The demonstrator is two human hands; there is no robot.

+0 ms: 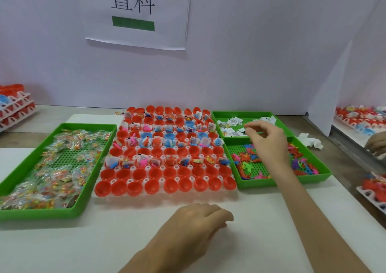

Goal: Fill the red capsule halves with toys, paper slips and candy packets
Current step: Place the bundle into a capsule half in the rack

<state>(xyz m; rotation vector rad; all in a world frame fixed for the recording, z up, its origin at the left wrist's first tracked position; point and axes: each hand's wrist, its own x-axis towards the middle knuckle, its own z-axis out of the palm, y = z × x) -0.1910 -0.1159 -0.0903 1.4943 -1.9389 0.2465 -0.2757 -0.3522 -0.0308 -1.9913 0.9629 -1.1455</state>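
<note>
- Your right hand [269,141]: fingers curled in a pinch, can't tell if it holds anything.
- Under it are two green trays: paper slips [234,124] behind, toys [248,158] in front, partly hidden.
- Red capsule halves [167,168] sit left of it; the nearest row of nine is empty.
- Candy packets [58,168] fill a third tray [41,212], far left.
- Your left hand [198,224] is relaxed and holds nothing.

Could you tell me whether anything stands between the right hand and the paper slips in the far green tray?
Nothing visible does. The right hand hovers over the near edge of the far green tray, its fingertips just beside the paper slips, with only open air between.
</note>
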